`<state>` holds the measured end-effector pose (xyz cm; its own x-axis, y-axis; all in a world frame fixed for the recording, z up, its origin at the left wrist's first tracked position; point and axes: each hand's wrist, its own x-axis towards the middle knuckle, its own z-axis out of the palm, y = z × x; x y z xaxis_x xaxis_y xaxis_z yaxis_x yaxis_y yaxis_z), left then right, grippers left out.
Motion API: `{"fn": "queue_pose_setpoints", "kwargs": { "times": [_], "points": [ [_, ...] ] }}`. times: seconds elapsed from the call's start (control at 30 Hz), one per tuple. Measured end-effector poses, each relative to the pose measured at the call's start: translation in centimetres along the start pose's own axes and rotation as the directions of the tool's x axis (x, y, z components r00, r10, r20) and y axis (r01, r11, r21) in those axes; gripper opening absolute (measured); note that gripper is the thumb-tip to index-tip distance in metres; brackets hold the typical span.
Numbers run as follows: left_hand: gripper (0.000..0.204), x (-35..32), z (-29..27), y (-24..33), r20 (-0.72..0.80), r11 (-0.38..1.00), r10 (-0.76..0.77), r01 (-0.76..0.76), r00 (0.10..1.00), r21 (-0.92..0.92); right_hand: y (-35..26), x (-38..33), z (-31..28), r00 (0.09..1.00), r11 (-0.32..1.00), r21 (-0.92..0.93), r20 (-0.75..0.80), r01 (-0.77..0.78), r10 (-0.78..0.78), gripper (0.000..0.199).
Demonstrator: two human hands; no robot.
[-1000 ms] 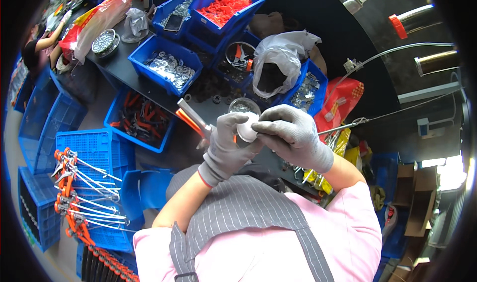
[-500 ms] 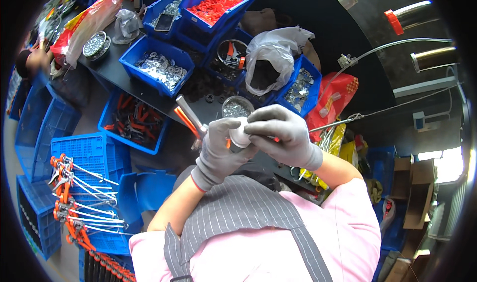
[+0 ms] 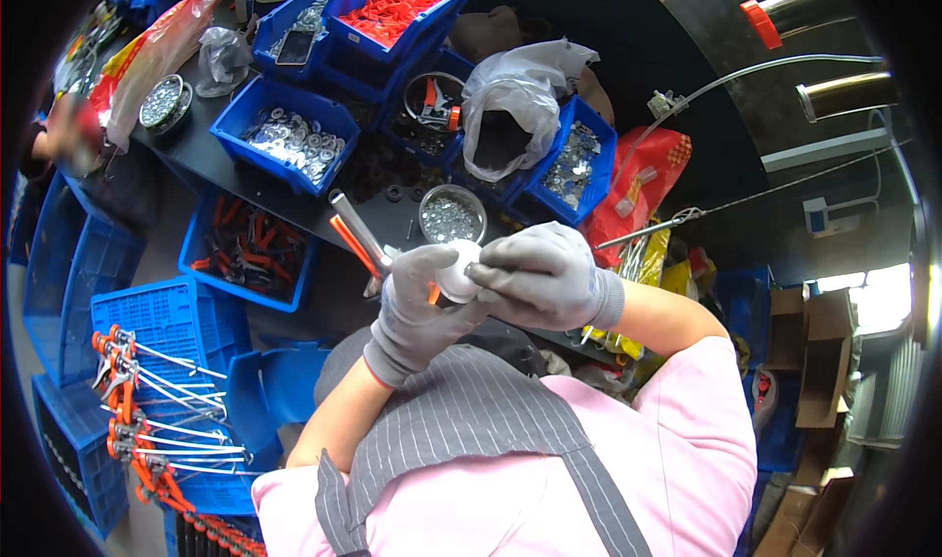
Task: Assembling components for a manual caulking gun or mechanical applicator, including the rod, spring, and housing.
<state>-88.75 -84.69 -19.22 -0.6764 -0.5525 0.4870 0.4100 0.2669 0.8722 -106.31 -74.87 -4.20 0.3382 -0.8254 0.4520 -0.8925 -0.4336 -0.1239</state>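
Observation:
Both my hands wear grey gloves and meet in front of my chest. Between them is a white, round, cup-like piece point(image 3: 458, 274), whose exact kind I cannot make out. My left hand point(image 3: 417, 307) is curled around its left side, thumb on top. With bunched fingertips, my right hand point(image 3: 549, 274) pinches at its right edge; anything small in those fingers is hidden. A bit of orange shows beside my left palm. Just beyond the left hand, a metal tube point(image 3: 355, 223) and an orange handle point(image 3: 351, 243) stick out; whether the hand touches them is unclear.
A round bowl of small metal parts point(image 3: 453, 213) stands just beyond my hands. Blue bins hold washers point(image 3: 294, 143), red pieces point(image 3: 397, 5) and orange-handled parts point(image 3: 257, 246). Clamps with long rods point(image 3: 123, 385) line a blue crate at left. A plastic bag point(image 3: 520, 96) sits ahead.
The whole view has shifted slightly, so most things appear further left. My hands keep their hold on the white piece. At the far left, another person's blurred arm has moved.

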Motion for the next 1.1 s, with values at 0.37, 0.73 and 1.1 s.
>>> {"fn": "queue_pose_setpoints", "kwargs": {
  "times": [0.37, 0.73, 1.1],
  "points": [
    [0.092, 0.6, 0.2, 0.4, -0.096, 0.998, 0.057, -0.057, 0.994, -0.001, -0.1, 2.4, -0.6, 0.936, 0.912, 0.259, 0.239, -0.317, 0.257, 0.085],
    [0.057, -5.8, -8.4, -9.1, -0.269, 0.572, -0.806, 0.575, 0.528, -0.585, 0.2, 2.4, 1.6, 0.908, 0.786, 0.471, 0.314, -0.402, 0.276, 0.069],
    [0.022, -1.3, -4.0, -6.0, 0.150, 0.987, 0.094, -0.111, 0.984, 0.113, -0.6, 3.6, 0.5, 0.894, 0.789, 0.439, 0.335, -0.429, 0.299, 0.064]
  ]
}}
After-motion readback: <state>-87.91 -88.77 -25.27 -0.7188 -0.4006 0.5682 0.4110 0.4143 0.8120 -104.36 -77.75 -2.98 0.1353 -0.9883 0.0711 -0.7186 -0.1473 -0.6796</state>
